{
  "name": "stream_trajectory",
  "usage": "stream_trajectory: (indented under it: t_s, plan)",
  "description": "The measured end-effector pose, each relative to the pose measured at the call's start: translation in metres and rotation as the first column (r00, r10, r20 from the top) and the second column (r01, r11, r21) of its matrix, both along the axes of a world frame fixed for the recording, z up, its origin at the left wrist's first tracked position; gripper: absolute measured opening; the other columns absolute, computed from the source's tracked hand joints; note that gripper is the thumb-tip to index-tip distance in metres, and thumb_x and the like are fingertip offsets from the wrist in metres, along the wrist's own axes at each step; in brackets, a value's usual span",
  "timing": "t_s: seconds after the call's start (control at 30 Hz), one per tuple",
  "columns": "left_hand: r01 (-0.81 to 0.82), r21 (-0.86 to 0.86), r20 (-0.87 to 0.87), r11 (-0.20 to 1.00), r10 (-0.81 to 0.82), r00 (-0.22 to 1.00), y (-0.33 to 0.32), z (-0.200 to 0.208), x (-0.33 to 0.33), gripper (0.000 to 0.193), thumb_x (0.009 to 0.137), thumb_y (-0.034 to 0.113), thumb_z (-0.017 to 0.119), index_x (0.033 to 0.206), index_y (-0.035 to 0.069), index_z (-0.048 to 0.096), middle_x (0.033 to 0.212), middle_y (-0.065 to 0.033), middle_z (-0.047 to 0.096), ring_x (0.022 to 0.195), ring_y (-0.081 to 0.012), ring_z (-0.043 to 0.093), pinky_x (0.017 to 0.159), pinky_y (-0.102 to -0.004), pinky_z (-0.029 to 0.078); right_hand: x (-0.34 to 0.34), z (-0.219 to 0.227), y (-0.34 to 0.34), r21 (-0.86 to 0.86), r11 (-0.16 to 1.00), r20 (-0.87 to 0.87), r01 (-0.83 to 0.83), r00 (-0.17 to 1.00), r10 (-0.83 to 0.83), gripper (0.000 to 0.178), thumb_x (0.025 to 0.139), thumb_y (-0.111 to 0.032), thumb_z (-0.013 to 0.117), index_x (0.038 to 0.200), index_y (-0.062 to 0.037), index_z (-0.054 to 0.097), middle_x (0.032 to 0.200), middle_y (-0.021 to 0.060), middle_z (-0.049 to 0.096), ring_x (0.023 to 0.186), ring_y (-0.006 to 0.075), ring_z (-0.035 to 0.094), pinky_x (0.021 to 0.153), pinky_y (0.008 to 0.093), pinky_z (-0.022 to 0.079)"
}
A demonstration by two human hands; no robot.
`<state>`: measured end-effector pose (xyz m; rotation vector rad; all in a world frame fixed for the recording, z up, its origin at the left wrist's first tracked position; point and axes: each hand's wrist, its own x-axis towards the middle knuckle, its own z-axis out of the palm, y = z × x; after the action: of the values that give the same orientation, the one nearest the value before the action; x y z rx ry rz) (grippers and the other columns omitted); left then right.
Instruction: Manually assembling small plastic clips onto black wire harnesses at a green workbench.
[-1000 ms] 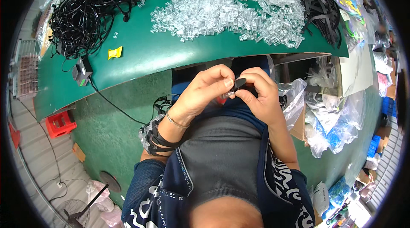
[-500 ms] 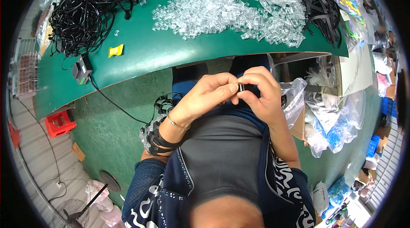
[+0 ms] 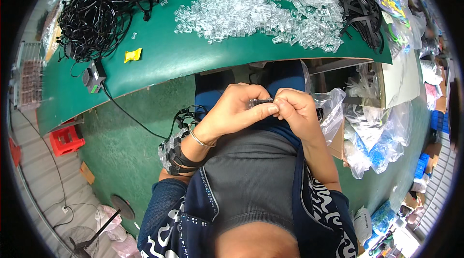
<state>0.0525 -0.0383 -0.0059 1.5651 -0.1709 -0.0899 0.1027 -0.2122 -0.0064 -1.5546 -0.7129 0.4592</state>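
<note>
My left hand [image 3: 236,112] and my right hand [image 3: 298,112] meet in front of my lap, fingers closed. Between them is a short dark strip with a clear end [image 3: 261,102], its exact kind too small to make out. The left hand's thumb and fingers grip it, and the right hand pinches its right end. A black strap [image 3: 186,157] with clear plastic bits circles my left forearm, below a thin bracelet [image 3: 194,137]. On the table beyond my hands lies a wide heap of small clear plastic pieces [image 3: 261,14].
The green table [image 3: 169,62] holds a tangle of black cables [image 3: 94,16], a yellow wrapped packet [image 3: 133,55], a black plug-like device [image 3: 94,76] with a cord hanging down, and black straps [image 3: 357,6]. Clear plastic bags [image 3: 367,134] sit at right; a red stool [image 3: 66,140] stands left.
The dark strip between my hands has turned to lie more sideways and shows more of its length. My right hand has dropped slightly and its fingers have curled in.
</note>
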Motion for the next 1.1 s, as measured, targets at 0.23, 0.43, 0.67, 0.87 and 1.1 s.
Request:
stream_trajectory:
  t_s: [0.23, 0.43, 0.67, 0.87, 1.1]
  plan:
    - [0.012, -0.603, -0.198, 0.797, -0.165, 0.966, -0.009, -0.011, -0.009, 0.017, 0.08, 0.013, 0.06, 0.071, -0.001, 0.06, 0.066, -0.0039, 0.058, 0.054, -0.0066, 0.047, 0.051, -0.0206, 0.037, -0.013, -0.011, 0.004, 0.385, 0.923, -0.269, 0.03, 0.96, 0.081, 0.024, 0.082, -0.007, 0.049, 0.059, 0.0004, 0.049, 0.059, 0.0048, 0.049, 0.051, 0.0096, 0.044, 0.046, 0.0221, 0.034]
    - [-0.031, -0.683, -0.303, 0.73, -0.245, 0.921, -0.006, -0.003, -0.007, 0.022, 0.086, 0.018, 0.057, 0.077, -0.001, 0.06, 0.068, -0.0025, 0.057, 0.059, -0.0049, 0.046, 0.054, -0.0185, 0.036, -0.008, -0.004, 0.001, 0.324, 0.942, -0.38, 0.084, 0.924, 0.048, 0.021, 0.084, -0.01, 0.052, 0.065, 0.0001, 0.051, 0.063, 0.0048, 0.05, 0.052, 0.0095, 0.044, 0.047, 0.022, 0.033]
    - [0.06, -0.314, -0.243, 0.947, -0.142, 0.96, -0.002, 0.0, -0.005, 0.02, 0.091, 0.017, 0.05, 0.085, 0.0, 0.059, 0.07, 0.0013, 0.052, 0.064, -0.0049, 0.045, 0.058, -0.0193, 0.037, 0.012, 0.008, 0.006, 0.037, 0.995, 0.489, 0.094, 0.867, -0.1, 0.024, 0.065, -0.01, 0.073, 0.086, -0.0037, 0.064, 0.076, 0.0061, 0.055, 0.07, 0.0191, 0.053, 0.062, 0.0276, 0.044]
    - [0.079, -0.522, -0.246, 0.849, -0.239, 0.939, 0.005, -0.006, -0.007, 0.017, 0.09, 0.013, 0.051, 0.086, -0.001, 0.059, 0.07, -0.0004, 0.054, 0.063, -0.0049, 0.046, 0.057, -0.0189, 0.036, 0.008, 0.003, 0.004, 0.073, 0.995, 0.387, 0.074, 0.917, -0.097, 0.03, 0.062, -0.01, 0.077, 0.088, -0.0033, 0.064, 0.079, 0.0077, 0.058, 0.072, 0.019, 0.057, 0.062, 0.0268, 0.045]
    - [-0.029, -0.495, -0.321, 0.869, -0.152, 0.935, 0.005, -0.001, -0.005, 0.02, 0.089, 0.019, 0.052, 0.088, 0.0, 0.06, 0.072, -0.0016, 0.058, 0.063, -0.0042, 0.046, 0.055, -0.0182, 0.037, 0.013, 0.0, 0.003, 0.092, 0.991, 0.303, 0.095, 0.946, -0.119, 0.028, 0.064, -0.011, 0.076, 0.087, -0.002, 0.063, 0.079, 0.0079, 0.059, 0.07, 0.0193, 0.057, 0.063, 0.0273, 0.045]
